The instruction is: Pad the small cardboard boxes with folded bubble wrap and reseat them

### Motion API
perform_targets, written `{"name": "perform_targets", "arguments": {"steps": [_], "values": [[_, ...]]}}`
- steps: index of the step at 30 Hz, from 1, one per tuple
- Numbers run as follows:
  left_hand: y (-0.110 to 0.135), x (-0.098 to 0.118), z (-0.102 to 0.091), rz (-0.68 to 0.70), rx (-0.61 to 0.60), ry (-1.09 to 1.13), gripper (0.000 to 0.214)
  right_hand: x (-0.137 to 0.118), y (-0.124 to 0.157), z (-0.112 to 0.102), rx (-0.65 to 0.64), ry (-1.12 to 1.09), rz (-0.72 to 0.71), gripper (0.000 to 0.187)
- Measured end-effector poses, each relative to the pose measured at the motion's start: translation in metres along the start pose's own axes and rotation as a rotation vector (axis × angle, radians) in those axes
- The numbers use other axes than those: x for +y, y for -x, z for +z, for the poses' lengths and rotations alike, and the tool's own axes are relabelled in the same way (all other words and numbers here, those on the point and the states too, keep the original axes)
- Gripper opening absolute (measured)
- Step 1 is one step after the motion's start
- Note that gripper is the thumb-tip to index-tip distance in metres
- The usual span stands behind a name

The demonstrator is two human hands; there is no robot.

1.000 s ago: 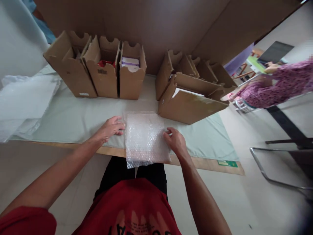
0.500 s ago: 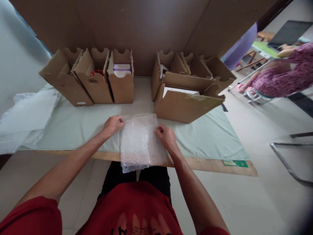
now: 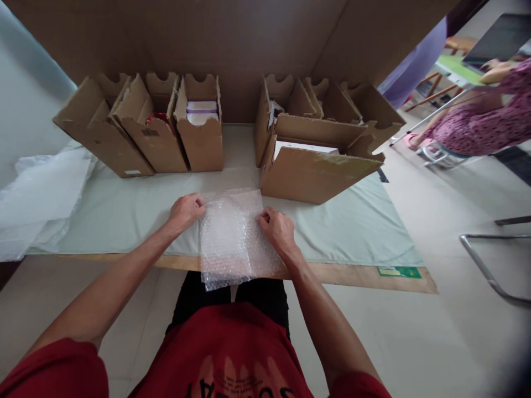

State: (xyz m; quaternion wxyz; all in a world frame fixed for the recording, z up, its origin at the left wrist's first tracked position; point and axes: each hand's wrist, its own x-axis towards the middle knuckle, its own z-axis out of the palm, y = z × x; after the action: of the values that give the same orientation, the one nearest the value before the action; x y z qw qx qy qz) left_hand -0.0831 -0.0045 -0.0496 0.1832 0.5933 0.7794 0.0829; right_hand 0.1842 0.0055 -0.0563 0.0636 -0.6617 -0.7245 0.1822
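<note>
A sheet of clear bubble wrap [image 3: 232, 235] lies on the pale green mat [image 3: 124, 215], its near end hanging over the table's front edge. My left hand [image 3: 186, 212] is closed on the sheet's left edge near the far corner. My right hand [image 3: 279, 231] is closed on the right edge, fingers curled onto the wrap. Both hands hold the sheet flat between them.
Three cardboard bins [image 3: 141, 127] stand at the back left, one holding white and purple packs [image 3: 201, 110]. More cardboard bins [image 3: 319, 149] stand at the back right. White plastic sheets [image 3: 39, 199] lie at the left. A person in a patterned sleeve [image 3: 481, 124] sits at the right, with a metal chair frame [image 3: 489, 265] nearby.
Both hands have slid with the bubble wrap a little to the left and nearer together. The view has swung so the bins sit more squarely ahead.
</note>
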Motion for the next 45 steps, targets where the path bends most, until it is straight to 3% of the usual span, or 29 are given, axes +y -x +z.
{"name": "perform_targets", "arguments": {"steps": [8, 11, 13, 16, 19, 21, 24, 28, 35, 40, 45], "values": [[0.008, 0.005, 0.001, -0.004, 0.017, -0.038, 0.044, -0.004, -0.003, -0.001, 0.009, -0.01, 0.01, 0.026], [0.017, 0.006, -0.001, 0.032, 0.049, -0.064, 0.052, 0.004, 0.008, -0.006, 0.07, -0.037, -0.026, 0.034], [0.033, 0.004, -0.002, 0.177, 0.117, -0.065, 0.054, 0.016, 0.026, -0.011, 0.12, -0.062, -0.146, 0.036], [0.074, -0.002, 0.003, 0.595, 0.187, -0.046, 0.048, 0.041, 0.065, -0.016, 0.09, -0.055, -0.497, 0.036], [0.122, -0.004, 0.019, 0.951, 0.111, -0.056, 0.06, 0.059, 0.099, -0.012, -0.018, 0.034, -0.734, 0.057], [0.145, -0.003, 0.034, 1.027, 0.056, -0.112, 0.071, 0.064, 0.111, -0.003, -0.052, 0.1, -0.764, 0.07], [0.159, -0.004, 0.055, 0.987, 0.078, -0.186, 0.058, 0.061, 0.112, 0.007, -0.039, 0.149, -0.747, 0.066], [0.154, -0.012, 0.066, 1.007, 0.192, -0.142, 0.039, 0.055, 0.106, 0.005, -0.009, 0.148, -0.74, 0.05], [0.139, -0.032, 0.045, 1.09, 0.213, 0.016, 0.041, 0.045, 0.114, 0.01, 0.087, 0.15, -0.749, 0.036], [0.13, -0.054, 0.024, 0.971, 0.218, 0.107, 0.041, 0.018, 0.116, 0.027, 0.134, 0.107, -0.794, 0.022], [0.13, -0.065, 0.021, 0.89, 0.217, 0.31, 0.029, 0.008, 0.113, 0.032, 0.146, -0.087, -0.807, 0.02]]}}
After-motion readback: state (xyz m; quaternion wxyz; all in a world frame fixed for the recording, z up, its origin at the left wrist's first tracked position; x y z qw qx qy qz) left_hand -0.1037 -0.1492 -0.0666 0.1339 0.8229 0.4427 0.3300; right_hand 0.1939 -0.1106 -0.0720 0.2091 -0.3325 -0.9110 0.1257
